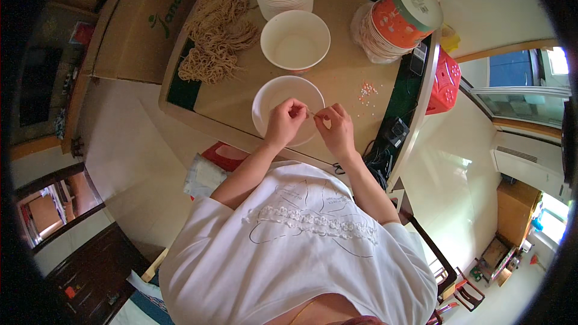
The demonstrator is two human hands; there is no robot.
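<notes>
White paper is forming the nearer bowl (282,91), which is standing near the front edge of the table, and both bare hands are working above it. The left hand (285,123) is pinching with thumb and fingertips together, and the right hand (337,131) is mirroring that grip, its thumb and forefinger making a small loop. Between the two sets of fingertips, above the bowl's right side, they are clamping a thin piece (310,114) too small to make out. Just beyond, a second white bowl (295,41) is standing upright, and behind it an orange-and-white bowl stack (283,1) is rising. To the left, a tangled bundle of tan strings (212,39) is lying on the brown sheet (235,105) covering much of the dark green tabletop (182,95). To the right, small pale and orange bits (367,91) are lying scattered, while a tilted bowl stack (397,19) is resting farther back. A black adapter (396,132) is lying near the table's right edge, and beyond that edge a red plastic stool (444,84) is showing.
</notes>
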